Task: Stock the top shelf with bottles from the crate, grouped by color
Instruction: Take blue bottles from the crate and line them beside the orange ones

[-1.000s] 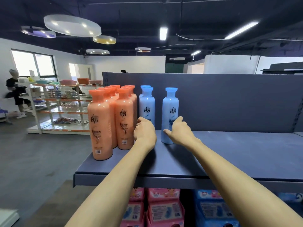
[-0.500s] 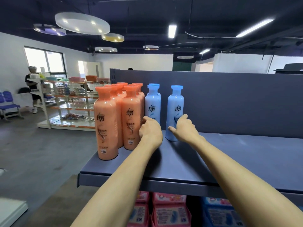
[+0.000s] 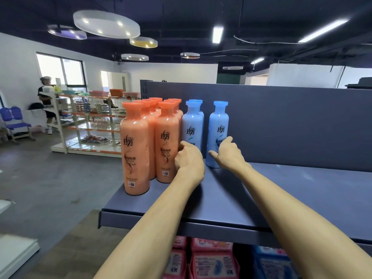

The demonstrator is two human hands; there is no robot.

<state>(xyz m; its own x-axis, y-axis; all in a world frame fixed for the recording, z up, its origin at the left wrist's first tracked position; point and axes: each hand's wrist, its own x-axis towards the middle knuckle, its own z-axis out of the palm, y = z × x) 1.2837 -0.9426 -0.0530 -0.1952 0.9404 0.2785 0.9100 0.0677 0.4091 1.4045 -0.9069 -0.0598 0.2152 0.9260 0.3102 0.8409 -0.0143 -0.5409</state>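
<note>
Head view. Top shelf (image 3: 281,198): blue-grey deck with a back panel (image 3: 291,121) rising behind it. Orange bottles (image 3: 167,141) stand upright in a tight cluster at the deck's left end. The front orange bottle (image 3: 135,150) stands nearest the left end and furthest forward, with a strip of deck between it and the front lip. Just beside the cluster on its right stands the left blue bottle (image 3: 192,127), with a second blue cap (image 3: 198,101) showing directly behind it. The right blue bottle (image 3: 219,125) stands apart from these, a narrow gap of back panel visible between them, and close to the panel. Left hand (image 3: 188,160): fingers curled round the lower body of the left blue bottle, knuckles toward me, hiding its base. Right hand (image 3: 228,155): thumb (image 3: 213,155) laid across the front of the right blue bottle low down, fingers wrapped round its right side. To the right of that bottle the deck runs on as open surface to the frame edge. Both forearms cross the front lip. Below the lip, pink packs (image 3: 213,258) and blue packs (image 3: 273,264). Across the floor at left, a display rack (image 3: 90,121), a person (image 3: 45,93) and a purple chair (image 3: 15,121).
</note>
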